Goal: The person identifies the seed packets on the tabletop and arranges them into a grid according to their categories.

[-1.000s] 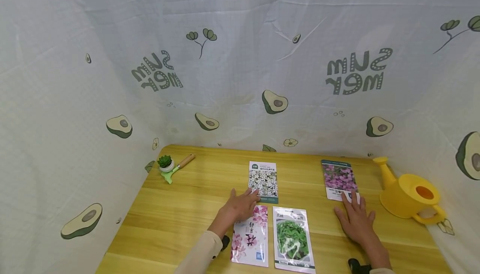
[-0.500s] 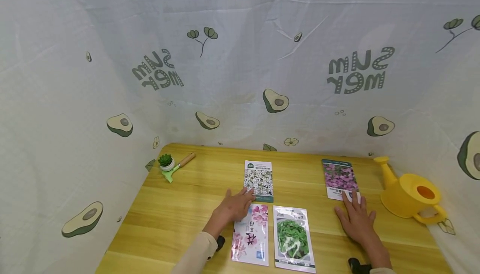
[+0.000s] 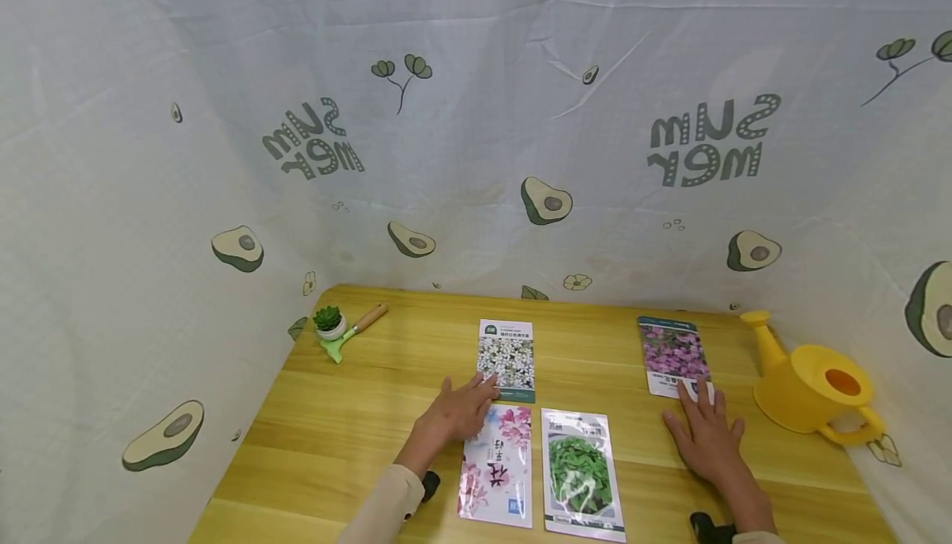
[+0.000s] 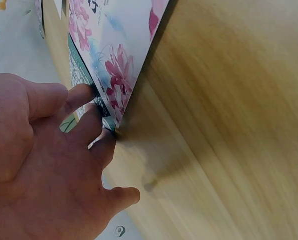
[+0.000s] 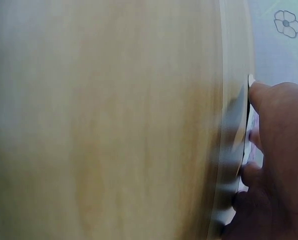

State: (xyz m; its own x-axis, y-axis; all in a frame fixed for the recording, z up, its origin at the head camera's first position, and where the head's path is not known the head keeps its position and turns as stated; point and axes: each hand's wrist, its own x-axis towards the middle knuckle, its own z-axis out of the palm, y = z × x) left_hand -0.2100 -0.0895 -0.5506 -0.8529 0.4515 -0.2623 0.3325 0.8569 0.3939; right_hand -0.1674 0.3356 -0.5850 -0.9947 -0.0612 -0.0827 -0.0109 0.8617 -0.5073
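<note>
My left hand [image 3: 459, 412] touches the lower left corner of a seed packet with white flowers [image 3: 507, 358], its fingers extended over the green bottom strip. Just below that lies a pink blossom packet [image 3: 494, 474], partly overlapped by the hand in the head view. A green leaf seed packet [image 3: 583, 478] is beside it to the right. Farther right, the fingertips of my right hand [image 3: 708, 436] rest on the near end of a purple flower seed packet [image 3: 673, 350], fingers spread. In the right wrist view, the hand [image 5: 286, 160] lies along that packet's edge.
A yellow watering can [image 3: 803, 387] stands at the right, close to my right hand. At the far left are a small potted succulent [image 3: 328, 323] and a green hand rake with a wooden handle [image 3: 368, 320]. A printed cloth [image 3: 476, 114] hangs round the wooden table [image 3: 357, 420].
My left hand has slid the white flower packet to the left, toward a line above the pink blossom packet. The right hand and the other packets have stayed put.
</note>
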